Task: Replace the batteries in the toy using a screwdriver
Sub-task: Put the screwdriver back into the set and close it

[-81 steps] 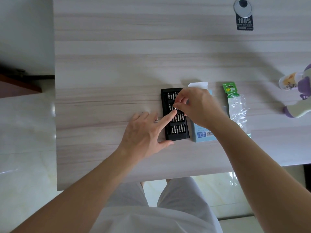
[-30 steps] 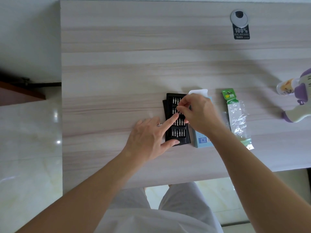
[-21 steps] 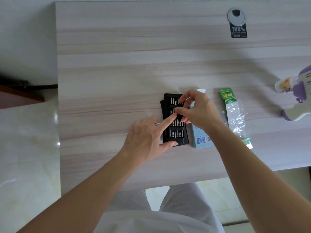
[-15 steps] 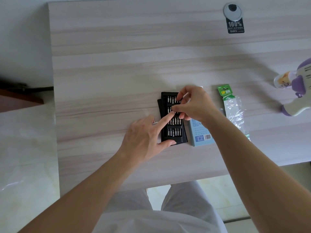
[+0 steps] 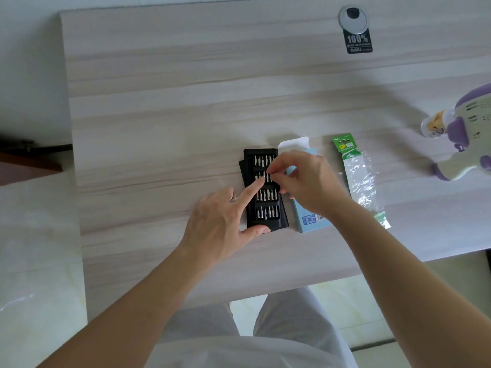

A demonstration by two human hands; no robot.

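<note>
A black tray of screwdriver bits [image 5: 265, 217] lies on the pale wooden table [image 5: 186, 102]. My left hand [image 5: 223, 224] rests beside it, index finger stretched onto the second row of bits and thumb against the tray's near edge. My right hand [image 5: 305, 181] hovers over the tray and pinches a small silver bit [image 5: 267, 176] between thumb and forefinger in that row. The purple-and-cream toy [image 5: 467, 136] lies at the table's right edge. A green battery pack with torn clear plastic [image 5: 358, 176] lies right of the tray.
A light blue box [image 5: 308, 221] with a white flap lies between the tray and the battery pack, partly under my right hand. A round cable port with a black "100%" sticker [image 5: 354, 27] sits at the far side. The table's near edge runs just above my knees.
My right thumb and forefinger have closed on a bit in the second row. My left index finger stays on the tray. The view has shifted slightly.
</note>
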